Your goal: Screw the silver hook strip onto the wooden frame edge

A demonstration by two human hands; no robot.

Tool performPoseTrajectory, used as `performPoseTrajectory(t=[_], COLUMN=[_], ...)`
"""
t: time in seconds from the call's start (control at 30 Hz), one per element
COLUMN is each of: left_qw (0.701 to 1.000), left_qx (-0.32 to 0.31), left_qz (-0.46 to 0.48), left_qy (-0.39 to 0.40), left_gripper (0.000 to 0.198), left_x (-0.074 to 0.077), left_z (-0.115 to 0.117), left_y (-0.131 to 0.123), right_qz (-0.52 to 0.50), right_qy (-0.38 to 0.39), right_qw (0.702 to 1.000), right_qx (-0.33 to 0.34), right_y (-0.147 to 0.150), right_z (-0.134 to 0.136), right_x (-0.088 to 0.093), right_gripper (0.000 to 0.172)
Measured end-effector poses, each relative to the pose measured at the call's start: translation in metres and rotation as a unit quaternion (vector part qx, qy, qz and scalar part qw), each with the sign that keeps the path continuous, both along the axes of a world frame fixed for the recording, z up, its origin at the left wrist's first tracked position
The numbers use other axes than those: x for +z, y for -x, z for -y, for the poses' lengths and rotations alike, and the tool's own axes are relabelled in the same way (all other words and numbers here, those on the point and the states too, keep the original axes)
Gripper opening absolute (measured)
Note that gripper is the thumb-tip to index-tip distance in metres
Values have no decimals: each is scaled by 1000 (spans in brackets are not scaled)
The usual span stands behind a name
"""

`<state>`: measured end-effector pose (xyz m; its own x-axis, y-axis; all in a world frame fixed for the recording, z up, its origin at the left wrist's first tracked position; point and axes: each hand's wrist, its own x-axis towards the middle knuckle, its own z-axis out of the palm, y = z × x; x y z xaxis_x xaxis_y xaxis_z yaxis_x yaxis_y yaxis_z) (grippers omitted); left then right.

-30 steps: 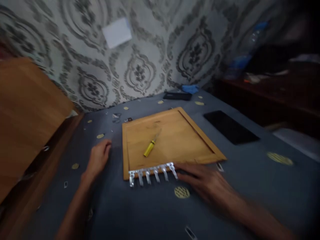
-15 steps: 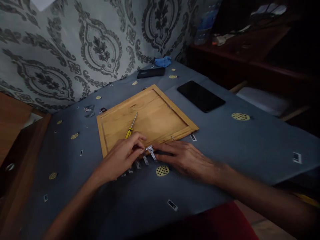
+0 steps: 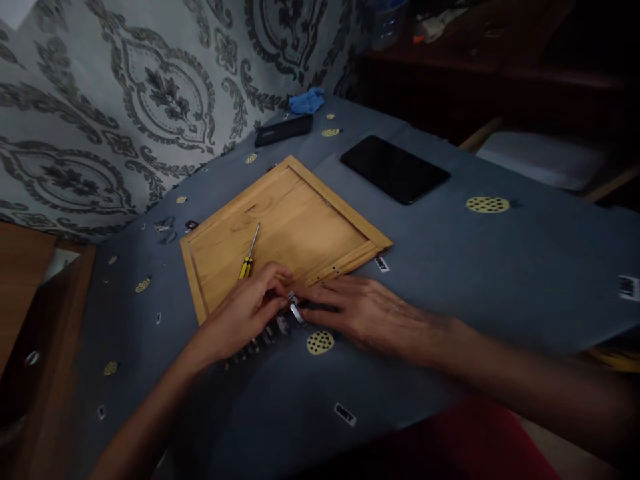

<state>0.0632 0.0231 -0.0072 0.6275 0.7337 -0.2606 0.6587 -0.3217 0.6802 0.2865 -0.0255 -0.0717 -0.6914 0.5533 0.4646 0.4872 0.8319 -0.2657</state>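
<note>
A framed wooden board (image 3: 295, 220) lies on the cloth-covered table, with a yellow-handled screwdriver (image 3: 249, 259) resting on it. Several small metal hooks or clips stick out from its near edge. One metal hook (image 3: 296, 310) sits at that edge between my two hands. My left hand (image 3: 245, 307) rests over the board's edge, thumb and index finger pinched together beside the hook's top; anything between them is too small to make out. From the right, the fingers of my right hand (image 3: 355, 307) press against the same hook and hold it.
A black phone (image 3: 395, 168) lies right of the board. Behind it are a dark flat case (image 3: 284, 130) and a crumpled blue item (image 3: 307, 101). A small clear plastic bag (image 3: 165, 228) lies to the left. A patterned wall (image 3: 165, 87) borders the table's far side.
The view has shifted, so the table items appear a little further left. Both hands stay at the same hook, which looks slightly turned. The screwdriver still lies on the board.
</note>
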Motion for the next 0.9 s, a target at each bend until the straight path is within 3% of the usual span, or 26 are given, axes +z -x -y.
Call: performPoseTrajectory(t=[0.5, 0.9], left_qw=[995, 992], left_qx=[19, 43], left_qz=[15, 20], left_qy=[93, 115], left_gripper=[30, 34], left_x=[1, -1], left_z=[-9, -9], left_y=[-5, -8], right_qz=[37, 26], right_qy=[37, 43], right_qw=[999, 999], right_qx=[-3, 2], right_y=[-3, -3], right_z=[1, 1], right_x=[7, 12], right_gripper=[35, 31])
